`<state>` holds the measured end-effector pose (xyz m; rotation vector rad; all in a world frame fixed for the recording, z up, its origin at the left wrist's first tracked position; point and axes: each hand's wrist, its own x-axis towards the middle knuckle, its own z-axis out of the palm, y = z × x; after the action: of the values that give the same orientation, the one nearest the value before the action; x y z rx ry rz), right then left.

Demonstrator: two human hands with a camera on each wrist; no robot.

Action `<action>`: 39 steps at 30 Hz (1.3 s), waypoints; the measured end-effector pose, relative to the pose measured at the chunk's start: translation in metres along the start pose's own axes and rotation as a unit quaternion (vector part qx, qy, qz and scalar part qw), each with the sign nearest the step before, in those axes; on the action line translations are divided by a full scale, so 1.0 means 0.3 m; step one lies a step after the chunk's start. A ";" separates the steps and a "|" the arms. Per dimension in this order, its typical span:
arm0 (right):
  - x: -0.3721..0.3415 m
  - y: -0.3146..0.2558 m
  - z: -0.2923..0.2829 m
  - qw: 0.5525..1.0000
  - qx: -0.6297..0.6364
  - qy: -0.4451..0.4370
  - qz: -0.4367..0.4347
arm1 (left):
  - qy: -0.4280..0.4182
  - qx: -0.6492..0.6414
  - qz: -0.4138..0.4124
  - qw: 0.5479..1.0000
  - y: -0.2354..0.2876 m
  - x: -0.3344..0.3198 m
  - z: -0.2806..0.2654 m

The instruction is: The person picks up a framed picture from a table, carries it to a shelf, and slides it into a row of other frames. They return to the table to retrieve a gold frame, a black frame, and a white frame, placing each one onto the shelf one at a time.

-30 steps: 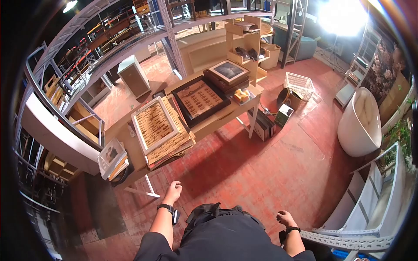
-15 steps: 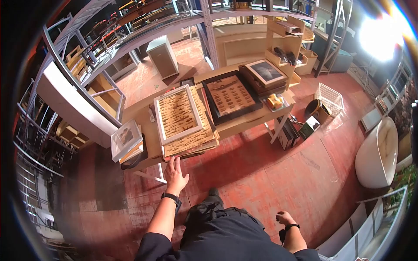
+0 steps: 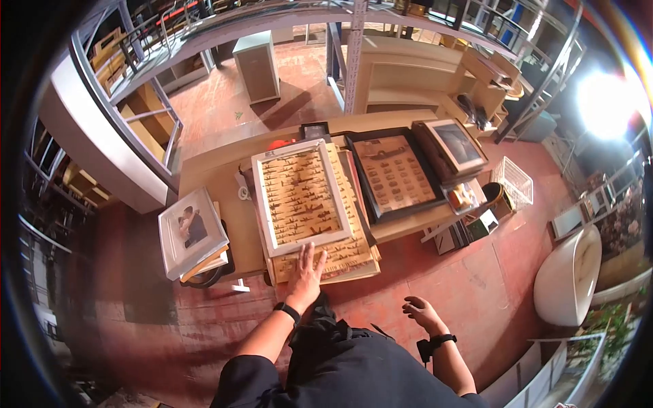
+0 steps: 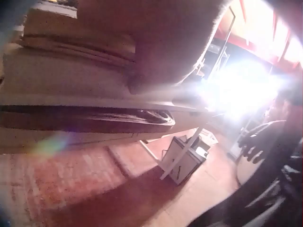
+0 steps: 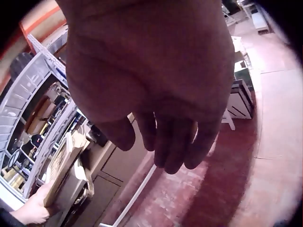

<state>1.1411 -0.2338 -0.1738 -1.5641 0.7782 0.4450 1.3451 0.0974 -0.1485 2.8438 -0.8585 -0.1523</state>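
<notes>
My left hand [image 3: 303, 280] reaches the near end of a white picture frame [image 3: 344, 217] with rows of small brown shapes, its fingers extended over the frame's near rail. The frame lies on a stack of printed brown sheets [image 3: 360, 262], which juts over the table's near edge. In the right wrist view, the left hand [image 5: 37, 207] appears at the end of that stack. My right hand [image 3: 423, 315] hangs over the floor in front of my body, holding nothing, its fingers [image 5: 173, 146] loosely bent. The underside of the left palm is mostly dark in its own wrist view.
On the wooden table [image 3: 218, 170] are a black-framed display [image 3: 394, 170], dark boxes topped by a framed picture [image 3: 459, 146], and a photo frame [image 3: 194, 228] on a pile at left. A white basket [image 3: 513, 182] and a bathtub [image 3: 568, 275] stand on the floor at right.
My left hand has risen from beside my body to the white frame's near end, its fingers straightening. The body has come closer to the table. My right hand has moved slightly forward and inward.
</notes>
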 end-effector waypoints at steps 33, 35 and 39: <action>0.477 -0.896 0.320 0.956 0.073 -0.230 -0.167 | 0.171 -0.274 -0.299 0.898 -0.404 0.259 -0.071; 0.478 -0.894 0.328 0.958 0.070 -0.230 -0.156 | 0.196 -0.318 -0.305 0.876 -0.375 0.271 -0.048; 0.458 -0.882 0.321 0.952 0.086 -0.223 -0.190 | 0.219 -0.345 -0.331 0.850 -0.347 0.296 -0.001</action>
<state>1.4373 -0.1701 -0.0940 -1.3397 0.1542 0.4114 1.4749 0.1335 -0.1724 2.1985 0.2641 0.0960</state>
